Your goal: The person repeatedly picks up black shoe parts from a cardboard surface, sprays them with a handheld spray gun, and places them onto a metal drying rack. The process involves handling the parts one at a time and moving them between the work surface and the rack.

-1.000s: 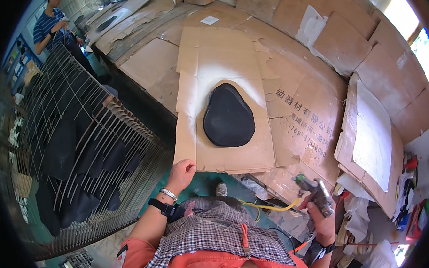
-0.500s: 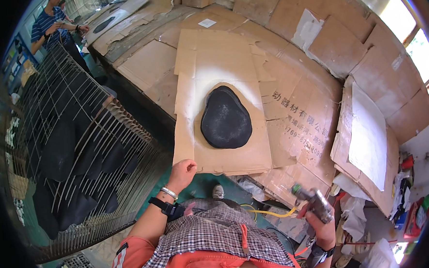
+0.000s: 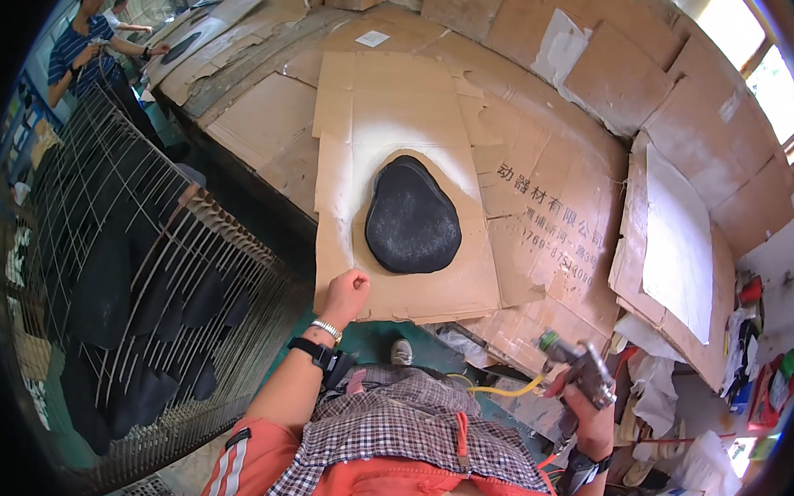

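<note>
Head view looks down on a bench (image 3: 256, 121) covered in overlapping cardboard, and everything can be placed from the black rounded pad (image 3: 411, 216) lying flat at its middle. The pad sits on a tan cardboard sheet (image 3: 390, 114), ringed by a pale haze of overspray. Just below and to the left of the pad, the left hand (image 3: 345, 294) rests on the sheet's near edge with its fingers curled in; it pins the cardboard and grips nothing that I can make out. Well below and to the right of the pad, off the bench edge, the right hand (image 3: 583, 400) is closed around the grip of a spray gun (image 3: 576, 366), from which a yellow hose (image 3: 494, 389) trails back toward the body. To the left of the pad stands a wire rack (image 3: 148, 288) holding more dark pads. Far above and left of the pad, another person (image 3: 91, 57) works at the far bench.

As for risk, the left hand lies close to the pad, so spray could catch the fingers. The loose hose might snag at the bench edge and jerk the gun. A nudged sheet would shift the pad off its sprayed patch.
</note>
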A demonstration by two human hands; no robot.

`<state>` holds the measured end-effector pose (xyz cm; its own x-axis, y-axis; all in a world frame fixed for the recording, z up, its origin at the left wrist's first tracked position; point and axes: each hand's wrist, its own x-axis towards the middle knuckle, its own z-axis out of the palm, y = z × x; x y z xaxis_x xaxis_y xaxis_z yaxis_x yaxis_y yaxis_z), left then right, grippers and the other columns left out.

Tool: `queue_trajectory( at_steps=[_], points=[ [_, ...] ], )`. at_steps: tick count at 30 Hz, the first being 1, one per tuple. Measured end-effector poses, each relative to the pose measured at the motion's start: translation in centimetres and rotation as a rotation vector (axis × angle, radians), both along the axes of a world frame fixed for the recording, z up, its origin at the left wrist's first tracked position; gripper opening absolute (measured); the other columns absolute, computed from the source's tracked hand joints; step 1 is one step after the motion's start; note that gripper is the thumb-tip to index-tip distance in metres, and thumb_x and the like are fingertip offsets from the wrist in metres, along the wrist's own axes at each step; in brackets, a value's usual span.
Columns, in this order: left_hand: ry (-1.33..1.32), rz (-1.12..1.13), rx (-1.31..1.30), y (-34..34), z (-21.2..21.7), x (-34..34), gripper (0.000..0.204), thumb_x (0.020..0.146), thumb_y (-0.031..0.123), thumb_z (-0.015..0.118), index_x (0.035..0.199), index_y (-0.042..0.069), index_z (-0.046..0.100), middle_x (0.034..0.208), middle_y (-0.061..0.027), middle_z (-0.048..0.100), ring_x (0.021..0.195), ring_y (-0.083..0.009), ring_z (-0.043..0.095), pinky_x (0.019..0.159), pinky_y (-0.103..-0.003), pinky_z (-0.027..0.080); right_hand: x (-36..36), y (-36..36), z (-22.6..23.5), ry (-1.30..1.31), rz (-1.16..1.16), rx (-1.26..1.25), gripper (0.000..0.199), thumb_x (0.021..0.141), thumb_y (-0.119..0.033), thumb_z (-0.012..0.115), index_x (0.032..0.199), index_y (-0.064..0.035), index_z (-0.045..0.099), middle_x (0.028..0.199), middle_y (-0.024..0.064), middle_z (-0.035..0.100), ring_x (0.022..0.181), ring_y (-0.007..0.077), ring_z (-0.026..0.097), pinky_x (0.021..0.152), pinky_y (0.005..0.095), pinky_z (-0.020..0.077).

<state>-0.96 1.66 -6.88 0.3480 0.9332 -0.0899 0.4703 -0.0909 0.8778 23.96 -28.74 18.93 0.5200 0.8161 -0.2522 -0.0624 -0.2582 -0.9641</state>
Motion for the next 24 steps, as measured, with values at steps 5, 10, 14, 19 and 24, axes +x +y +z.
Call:
queue_trajectory(
  at_steps=[5, 10, 14, 19, 24],
  points=[
    [0.033, 0.066, -0.046, 2.1, -2.7, 2.3, 0.014, 0.079, 0.009, 0.062, 0.092, 0.002, 0.064, 0.078, -0.0074, 0.067, 0.069, -0.0149, 0.063, 0.066, -0.029, 0.051, 0.4, -0.4, 0.2, 0.043, 0.036, 0.026, 0.057, 0.076, -0.011, 0.07, 0.126, 0.004, 0.049, 0.085, 0.011, 0.065, 0.076, 0.0188, 0.062, 0.073, 0.0314, 0.0492],
    [0.194, 0.13, -0.119, 4.1, -3.1, 4.8, 0.023, 0.08, 0.013, 0.061, 0.101, 0.005, 0.063, 0.09, -0.012, 0.068, 0.086, -0.0262, 0.064, 0.078, -0.037, 0.051, 2.0, -0.8, -0.6, -0.036, -0.11, -0.016, 0.057, 0.075, -0.008, 0.07, 0.126, 0.0039, 0.049, 0.085, 0.0117, 0.065, 0.075, 0.0195, 0.062, 0.071, 0.0327, 0.0499],
    [0.345, 0.186, -0.084, 5.0, -3.4, 7.1, 0.035, 0.08, 0.018, 0.064, 0.113, 0.008, 0.06, 0.103, -0.0154, 0.066, 0.099, -0.0329, 0.062, 0.085, -0.042, 0.049, 2.1, -0.7, 0.1, 0.043, -0.056, 0.003, 0.055, 0.074, -0.007, 0.068, 0.126, 0.0031, 0.05, 0.083, 0.0126, 0.065, 0.075, 0.0198, 0.063, 0.071, 0.0329, 0.0504],
    [0.427, 0.289, -0.052, 5.5, -4.8, 8.9, 0.033, 0.079, 0.02, 0.066, 0.11, 0.007, 0.06, 0.104, -0.0168, 0.065, 0.1, -0.0343, 0.061, 0.085, -0.043, 0.049, 2.1, 2.0, -0.4, 0.008, -0.059, 0.057, 0.055, 0.078, -0.011, 0.066, 0.129, 0.0012, 0.048, 0.084, 0.0123, 0.064, 0.075, 0.0208, 0.062, 0.074, 0.0341, 0.0497],
    [0.384, 0.287, -0.094, 6.1, -4.7, 9.3, 0.016, 0.077, 0.017, 0.067, 0.087, 0.006, 0.064, 0.09, -0.0164, 0.066, 0.088, -0.0332, 0.063, 0.077, -0.043, 0.05, 2.3, 2.1, -0.5, 0.035, -0.062, 0.086, 0.056, 0.076, -0.013, 0.068, 0.127, 0.0011, 0.049, 0.083, 0.0119, 0.065, 0.076, 0.0196, 0.062, 0.071, 0.0313, 0.0482]
  ],
)
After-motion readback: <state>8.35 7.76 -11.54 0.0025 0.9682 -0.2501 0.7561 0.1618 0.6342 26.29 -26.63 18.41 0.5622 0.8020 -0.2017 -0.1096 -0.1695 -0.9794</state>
